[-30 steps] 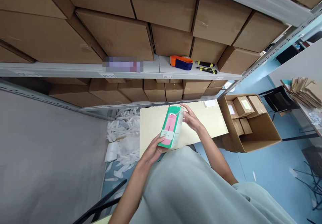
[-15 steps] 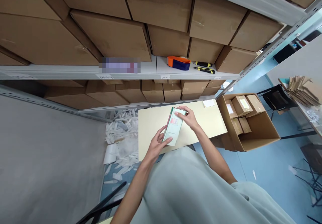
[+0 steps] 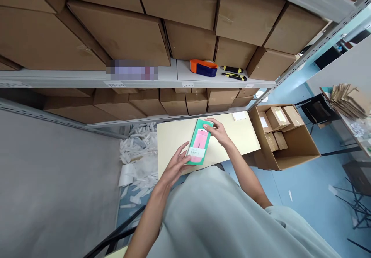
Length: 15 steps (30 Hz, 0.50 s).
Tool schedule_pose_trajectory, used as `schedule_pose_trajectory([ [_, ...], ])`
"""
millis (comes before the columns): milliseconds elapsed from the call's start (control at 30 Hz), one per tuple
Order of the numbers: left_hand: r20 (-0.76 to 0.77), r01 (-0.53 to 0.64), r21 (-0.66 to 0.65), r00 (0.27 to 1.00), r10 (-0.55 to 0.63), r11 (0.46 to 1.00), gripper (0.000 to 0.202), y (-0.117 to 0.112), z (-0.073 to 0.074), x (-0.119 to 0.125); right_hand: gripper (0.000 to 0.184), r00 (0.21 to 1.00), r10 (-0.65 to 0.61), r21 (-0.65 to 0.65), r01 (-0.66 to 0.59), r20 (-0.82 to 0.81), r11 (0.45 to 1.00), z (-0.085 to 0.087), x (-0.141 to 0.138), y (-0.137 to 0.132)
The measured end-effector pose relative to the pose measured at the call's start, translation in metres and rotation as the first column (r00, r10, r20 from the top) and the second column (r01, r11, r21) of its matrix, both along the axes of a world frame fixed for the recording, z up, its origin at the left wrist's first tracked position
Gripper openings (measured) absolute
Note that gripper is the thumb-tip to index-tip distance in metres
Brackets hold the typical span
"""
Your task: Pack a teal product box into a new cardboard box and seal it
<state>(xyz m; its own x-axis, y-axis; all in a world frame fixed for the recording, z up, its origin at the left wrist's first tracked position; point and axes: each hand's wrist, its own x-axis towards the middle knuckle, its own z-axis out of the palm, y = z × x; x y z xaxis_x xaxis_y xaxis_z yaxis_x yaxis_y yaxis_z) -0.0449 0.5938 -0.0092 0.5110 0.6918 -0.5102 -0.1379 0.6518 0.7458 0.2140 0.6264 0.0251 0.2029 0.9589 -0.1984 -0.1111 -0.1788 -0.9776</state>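
Between my hands is a slim green box (image 3: 199, 142) with a pink item pictured on its face, tilted a little above the pale yellow tabletop (image 3: 232, 146). My right hand (image 3: 218, 130) grips its upper right corner, thumb on the printed face. At the lower left, my left hand (image 3: 177, 164) supports the box with the thumb against its bottom edge and the other fingers partly behind it. The white label (image 3: 239, 116) lies at the table's far right corner.
A large open carton (image 3: 290, 159) holding several smaller boxes stands right of the table. Ahead, a shelf (image 3: 168, 83) carries brown cartons, an orange and blue object (image 3: 203, 68) and yellow-black utility knives (image 3: 233, 72). Paper scraps (image 3: 142, 153) lie on the floor at left.
The box has been turned over: its pale printed side faced me before, and now the green side with the pink picture does. Both hands still hold it.
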Motion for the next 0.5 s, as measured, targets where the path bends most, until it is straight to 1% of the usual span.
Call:
schedule_pose_trajectory([
  [67, -0.061, 0.008, 0.065, 0.998, -0.004, 0.998, 0.103, 0.004, 0.002, 0.002, 0.061, 0.999, -0.046, -0.028, 0.046, 0.005, 0.999, -0.004, -0.001, 0.002],
  [167, -0.086, 0.0, 0.058, 0.996, 0.005, 0.998, 0.096, 0.007, -0.004, 0.003, 0.061, 0.998, -0.053, -0.013, 0.053, 0.041, 0.999, -0.002, -0.003, 0.002],
  [200, -0.07, -0.015, 0.041, 0.997, 0.018, 0.999, 0.091, 0.007, -0.008, 0.004, 0.059, 0.995, -0.057, 0.017, 0.056, 0.078, 0.998, 0.001, -0.005, 0.0],
  [267, -0.025, -0.086, -0.013, 0.996, 0.086, 0.996, 0.081, 0.009, -0.018, 0.006, 0.054, 0.976, -0.101, 0.106, 0.082, 0.194, 0.991, 0.012, -0.011, -0.006],
  [333, 0.001, -0.175, -0.079, 0.984, 0.176, 0.981, 0.072, 0.013, -0.028, 0.011, 0.052, 0.93, -0.163, 0.194, 0.102, 0.33, 0.976, 0.024, -0.021, -0.016],
  [367, 0.002, -0.213, -0.094, 0.977, 0.214, 0.972, 0.069, 0.015, -0.031, 0.015, 0.052, 0.903, -0.176, 0.225, 0.092, 0.393, 0.97, 0.029, -0.027, -0.023],
  [400, -0.007, -0.241, -0.079, 0.97, 0.241, 0.967, 0.067, 0.018, -0.034, 0.02, 0.053, 0.878, -0.165, 0.243, 0.058, 0.45, 0.968, 0.032, -0.034, -0.031],
  [433, -0.035, -0.25, -0.017, 0.968, 0.249, 0.968, 0.066, 0.021, -0.035, 0.026, 0.054, 0.855, -0.125, 0.246, -0.004, 0.503, 0.969, 0.034, -0.042, -0.04],
  [500, -0.13, -0.21, 0.187, 0.963, 0.237, 0.96, 0.063, 0.024, -0.036, 0.037, 0.053, 0.799, 0.018, 0.231, -0.195, 0.601, 0.953, 0.033, -0.058, -0.057],
])
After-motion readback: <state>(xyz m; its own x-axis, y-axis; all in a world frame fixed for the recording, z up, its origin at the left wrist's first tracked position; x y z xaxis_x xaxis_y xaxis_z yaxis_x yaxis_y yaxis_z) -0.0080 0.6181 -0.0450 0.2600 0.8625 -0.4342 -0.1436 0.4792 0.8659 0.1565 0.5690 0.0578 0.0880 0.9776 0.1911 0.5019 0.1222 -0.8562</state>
